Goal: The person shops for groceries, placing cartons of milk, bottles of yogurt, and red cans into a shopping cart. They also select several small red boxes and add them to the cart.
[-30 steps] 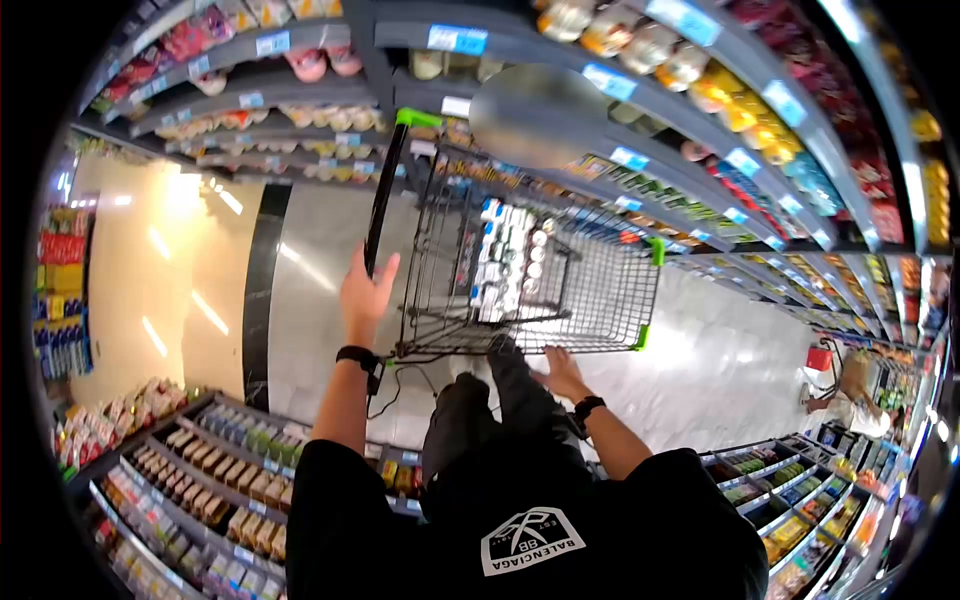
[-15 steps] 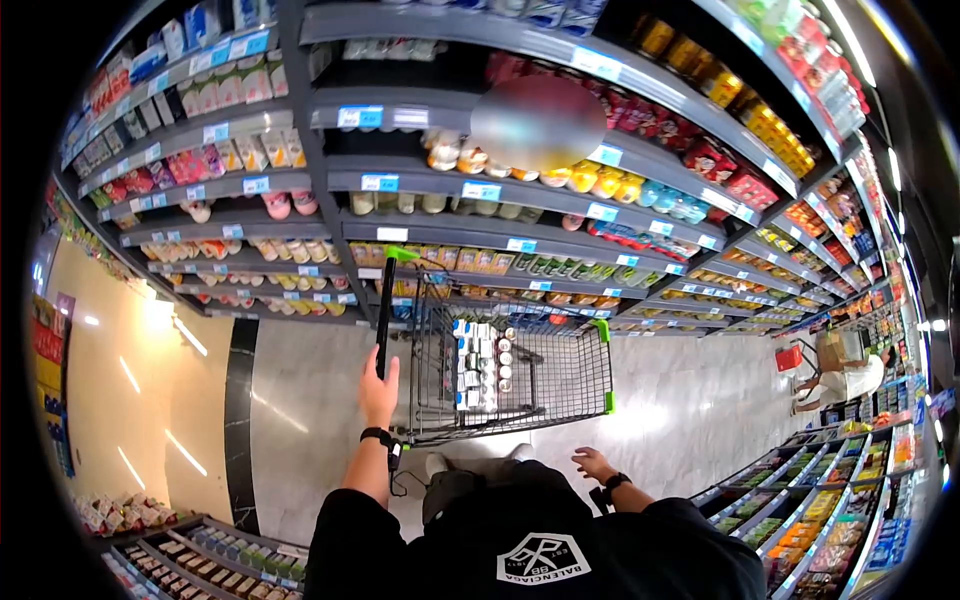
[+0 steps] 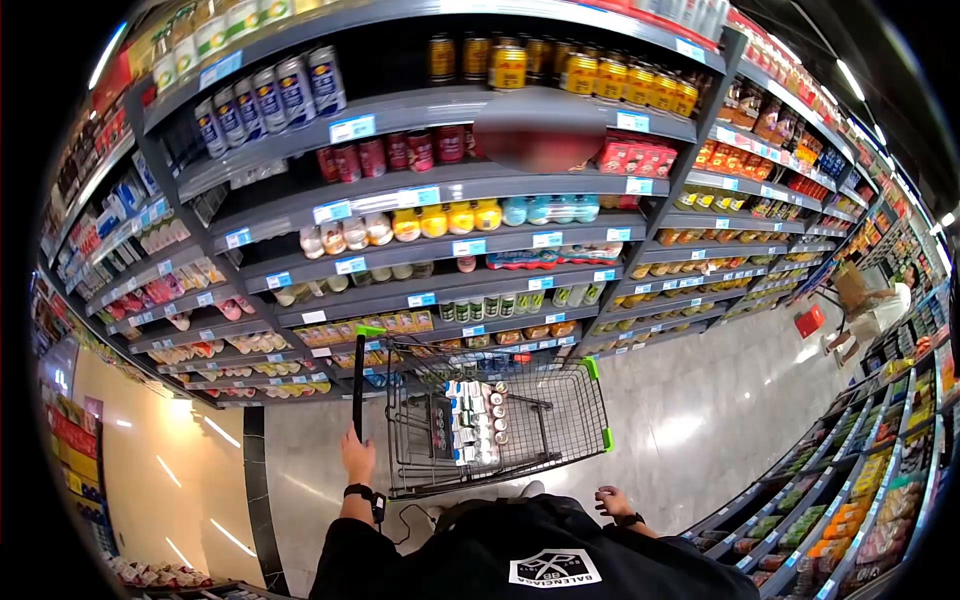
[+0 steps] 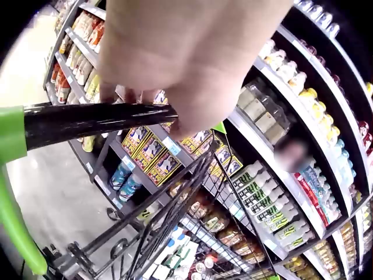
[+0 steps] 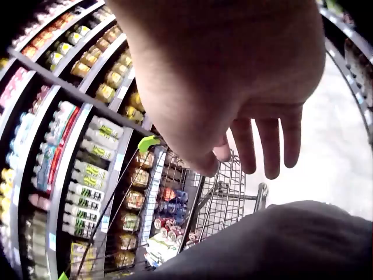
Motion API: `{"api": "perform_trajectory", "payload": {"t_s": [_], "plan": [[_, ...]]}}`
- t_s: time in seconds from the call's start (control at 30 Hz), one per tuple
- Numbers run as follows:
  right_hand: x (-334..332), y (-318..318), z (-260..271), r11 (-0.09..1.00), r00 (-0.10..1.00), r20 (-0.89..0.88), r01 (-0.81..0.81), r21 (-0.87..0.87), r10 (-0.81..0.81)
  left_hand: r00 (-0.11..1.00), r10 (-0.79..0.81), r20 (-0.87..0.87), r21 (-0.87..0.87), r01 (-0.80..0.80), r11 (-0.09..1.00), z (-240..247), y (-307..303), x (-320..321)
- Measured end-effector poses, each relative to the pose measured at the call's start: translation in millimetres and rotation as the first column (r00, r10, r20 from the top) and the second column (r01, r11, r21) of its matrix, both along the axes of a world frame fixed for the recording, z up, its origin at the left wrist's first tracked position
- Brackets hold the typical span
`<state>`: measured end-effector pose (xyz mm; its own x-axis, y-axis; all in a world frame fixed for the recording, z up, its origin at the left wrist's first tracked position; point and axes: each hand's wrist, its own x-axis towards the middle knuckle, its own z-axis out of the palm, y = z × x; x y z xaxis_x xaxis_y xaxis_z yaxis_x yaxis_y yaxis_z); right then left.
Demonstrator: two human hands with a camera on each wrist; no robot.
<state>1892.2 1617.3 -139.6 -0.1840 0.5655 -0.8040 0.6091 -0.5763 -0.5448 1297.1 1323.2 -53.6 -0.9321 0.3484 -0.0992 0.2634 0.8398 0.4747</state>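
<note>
My left hand [image 3: 358, 458] grips the black handle [image 3: 359, 390] of a wire shopping cart [image 3: 560, 400] near its close end. In the left wrist view, the fingers pass behind the handle bar [image 4: 93, 123]. White-and-blue packs [image 3: 465, 420] and a row of cans [image 3: 499, 415] lie in the cart's basket. My right hand [image 3: 611, 501] hangs beside the cart's near side and holds nothing. Its fingers [image 5: 268, 146] hang loose and spread in the right wrist view, with the basket behind them.
Long shelves [image 3: 430, 185] of drinks run along the cart's far side. More shelving [image 3: 850, 500] stands at the near right. Down the aisle are a person in light clothes [image 3: 880, 315] and a red basket [image 3: 809, 320]. Grey floor [image 3: 690, 410] stretches past the cart's front.
The view has tipped up towards the drinks shelves. My right hand has come away from the cart's side and hangs beside my body. My left hand stays at the handle.
</note>
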Motion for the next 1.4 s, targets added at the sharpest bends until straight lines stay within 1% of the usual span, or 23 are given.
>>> {"api": "perform_trajectory", "payload": {"t_s": [0.03,0.07,0.1,0.13,0.2,0.23,0.3,0.33,0.37,0.43,0.47,0.5,0.57,0.6,0.67,0.8,0.9,0.93,0.97,1.03,1.3,1.33,1.4], "plan": [[13.6,7.0,-3.4,0.997,0.997,-0.019,0.073,-0.016,-0.073,1.000,0.001,-0.006,-0.008,-0.001,1.000,-4.4,4.3,8.4],[27.8,12.4,-7.6,0.989,0.989,-0.034,0.145,-0.032,-0.146,0.997,0.070,-0.043,-0.038,-0.072,0.997,-5.0,9.9,19.7],[39.7,17.2,-8.6,0.989,0.989,-0.036,0.143,-0.038,-0.144,0.987,0.139,-0.081,-0.064,-0.145,0.987,-2.1,16.8,31.2],[50.7,23.2,-9.0,0.980,0.980,-0.026,0.199,-0.030,-0.200,0.986,0.143,-0.084,-0.067,-0.149,0.987,1.2,24.3,41.0],[67.3,33.6,-18.1,0.964,0.964,-0.006,0.265,-0.018,-0.265,0.982,0.037,-0.185,-0.184,-0.071,0.980,10.7,37.9,55.4],[74.0,39.5,-26.5,0.967,0.967,-0.010,0.254,-0.022,-0.254,0.981,0.047,-0.190,-0.187,-0.083,0.979,14.8,45.5,64.5],[78.8,48.0,-31.2,0.971,0.971,0.027,0.237,-0.032,-0.236,0.967,-0.033,-0.252,-0.097,0.009,0.995,27.6,62.0,85.9],[77.1,51.9,-31.2,0.975,0.975,0.026,0.220,-0.039,-0.219,0.974,-0.073,-0.215,-0.172,0.036,0.984,36.4,69.1,95.1],[71.1,55.5,-25.3,0.977,0.978,0.022,0.207,-0.043,-0.206,0.974,-0.061,-0.220,-0.175,0.022,0.984,36.8,72.9,105.3],[57.0,61.0,-19.1,0.985,0.984,-0.042,0.170,-0.020,-0.171,0.985,-0.016,-0.171,-0.208,-0.020,0.978,26.2,77.2,113.0],[48.4,63.6,-19.7,0.985,0.983,-0.072,0.170,-0.017,-0.171,0.987,0.012,-0.158,-0.175,-0.040,0.984,18.1,73.4,116.9],[39.8,68.0,-20.3,0.987,0.983,-0.081,0.161,-0.020,-0.162,0.986,0.021,-0.168,-0.175,-0.051,0.983,-6.5,64.8,118.1],[24.5,74.1,-22.9,0.993,0.982,-0.142,0.119,-0.020,-0.121,0.993,0.122,0.007,-0.064,-0.121,0.991,-49.2,42.0,116.9],[17.6,76.1,-19.0,0.994,0.980,-0.165,0.111,-0.011,-0.111,0.992,0.126,-0.003,-0.063,-0.126,0.990,-48.3,34.0,118.5],[5.7,79.2,-13.8,0.995,0.982,-0.161,0.095,-0.004,-0.094,0.992,-0.017,0.122,-0.122,0.032,0.992,-40.5,31.0,123.0],[2.2,79.8,-15.8,0.997,0.988,-0.132,0.082,0.006,-0.081,0.990,-0.006,0.141,-0.096,0.019,0.995,-31.4,45.4,135.9],[11.3,77.4,-34.7,0.997,0.992,-0.109,0.072,0.016,-0.070,0.892,-0.010,0.453,0.103,-0.041,0.994,-15.2,50.9,132.3],[14.8,75.3,-39.6,0.997,0.990,-0.117,0.073,-0.002,-0.073,0.904,-0.014,0.426,0.169,-0.065,0.983,-24.1,43.3,131.7],[17.9,72.5,-44.5,0.997,0.989,-0.124,0.075,-0.020,-0.077,0.903,-0.013,0.429,0.169,-0.067,0.983,-33.8,42.4,128.9],[12.5,60.4,-35.5,0.997,0.993,-0.092,0.071,0.014,-0.070,0.819,-0.064,0.570,0.261,-0.106,0.960,-38.9,48.6,125.2],[2.4,23.0,-30.8,0.976,0.973,-0.082,0.217,0.010,-0.215,0.739,-0.154,0.656,0.347,-0.114,0.931,-40.1,49.1,118.3],[0.4,19.8,-31.6,0.967,0.961,-0.120,0.254,0.017,-0.250,0.734,-0.157,0.661,0.349,-0.115,0.930,-40.0,47.3,117.8],[-3.5,14.0,-31.9,0.966,0.962,-0.115,0.255,0.036,-0.250,0.721,-0.229,0.654,0.382,-0.053,0.923,-38.5,44.6,112.0]]}}
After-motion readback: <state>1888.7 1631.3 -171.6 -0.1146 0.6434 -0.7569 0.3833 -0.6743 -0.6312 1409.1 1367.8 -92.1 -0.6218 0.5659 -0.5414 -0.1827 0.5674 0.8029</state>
